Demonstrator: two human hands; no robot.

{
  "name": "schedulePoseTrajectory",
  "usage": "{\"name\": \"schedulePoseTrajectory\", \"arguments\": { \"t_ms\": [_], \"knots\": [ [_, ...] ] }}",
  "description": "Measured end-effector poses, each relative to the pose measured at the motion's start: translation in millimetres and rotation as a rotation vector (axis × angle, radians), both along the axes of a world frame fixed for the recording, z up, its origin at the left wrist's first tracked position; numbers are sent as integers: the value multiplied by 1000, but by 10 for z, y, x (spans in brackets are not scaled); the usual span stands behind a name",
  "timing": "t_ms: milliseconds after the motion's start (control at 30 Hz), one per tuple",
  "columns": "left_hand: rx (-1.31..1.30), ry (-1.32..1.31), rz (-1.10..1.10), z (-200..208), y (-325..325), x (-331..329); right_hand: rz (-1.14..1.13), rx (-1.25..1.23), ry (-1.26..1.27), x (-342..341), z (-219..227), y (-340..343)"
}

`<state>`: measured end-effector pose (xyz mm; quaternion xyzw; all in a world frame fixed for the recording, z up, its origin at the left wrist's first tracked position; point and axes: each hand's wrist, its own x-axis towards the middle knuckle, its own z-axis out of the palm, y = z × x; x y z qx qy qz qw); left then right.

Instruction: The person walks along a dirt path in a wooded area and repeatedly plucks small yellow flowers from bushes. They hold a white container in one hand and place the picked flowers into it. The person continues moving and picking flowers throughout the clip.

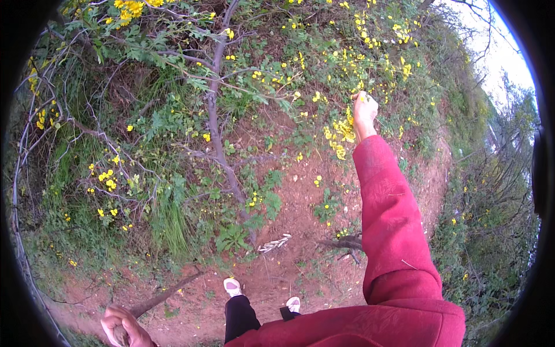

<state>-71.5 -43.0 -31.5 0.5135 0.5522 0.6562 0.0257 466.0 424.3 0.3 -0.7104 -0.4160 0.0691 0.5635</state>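
Observation:
My right hand (365,111) is stretched far out to the upper right, fingers closed among thin green stems. Yellow shows at its fingertips, where it grips yellow flowers; the stems inside the fist are hidden. A dense cluster of yellow flowers (340,137) sits just left of the wrist, and I cannot tell whether it hangs from the hand or grows there. At the lower left, my left hand (122,327) is wrapped round the end of a brown wooden stick (165,292), which slants up and right over the bare soil.
A slim grey-brown trunk (215,110) with side branches rises left of centre. Flowering bushes and grass (170,222) cover the slope. A dark branch (342,243) and pale pieces (274,243) lie on the reddish soil, ahead of my shoes (232,287). Shrubs line the right.

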Motion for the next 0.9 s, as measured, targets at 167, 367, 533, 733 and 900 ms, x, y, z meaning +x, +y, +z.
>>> {"name": "schedulePoseTrajectory", "arguments": {
  "t_ms": [167, 367, 533, 733, 900],
  "knots": [
    [7, 0, -15, 109, 52, 54, 259, 167, -39, -279, -146, -422],
    [-21, 118, -37, 253, 296, 370, 442, 239, -429, -777, -206, -886],
    [-29, 123, -90, 281, 438, 555, 514, -191, -862, -817, -138, -449],
    [-6, 92, -109, 277, 478, 444, 191, -365, -1332, -1087, 132, -508],
    [13, 78, -67, 266, 471, 395, 502, -244, -1485, -1623, 47, -635]
  ]
}}
